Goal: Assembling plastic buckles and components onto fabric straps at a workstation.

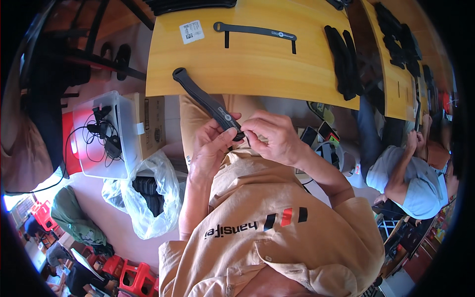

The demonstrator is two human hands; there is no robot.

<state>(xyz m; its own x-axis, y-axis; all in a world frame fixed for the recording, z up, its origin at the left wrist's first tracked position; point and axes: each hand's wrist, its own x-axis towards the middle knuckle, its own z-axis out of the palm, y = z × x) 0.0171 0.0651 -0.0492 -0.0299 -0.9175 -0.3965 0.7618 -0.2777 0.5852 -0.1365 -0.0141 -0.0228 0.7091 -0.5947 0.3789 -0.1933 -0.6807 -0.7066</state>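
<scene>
A long black strap with a slotted, rounded end slants from over the table's near edge down toward my lap. It looks thick, as if layered, but I cannot tell how many pieces it has. My left hand is closed around its lower part, thumb on top. At the strap's lower tip, my right hand pinches with thumb and forefinger; the fingers partly hide that tip. Beyond, on the wooden table, lies a similar dark strap, with two short black strips reaching from it toward me.
A white label lies at the table's left, and black strap bundles at its right. Left of my legs stand a clear bin with cables, a cardboard box and a plastic bag. Another person sits at right.
</scene>
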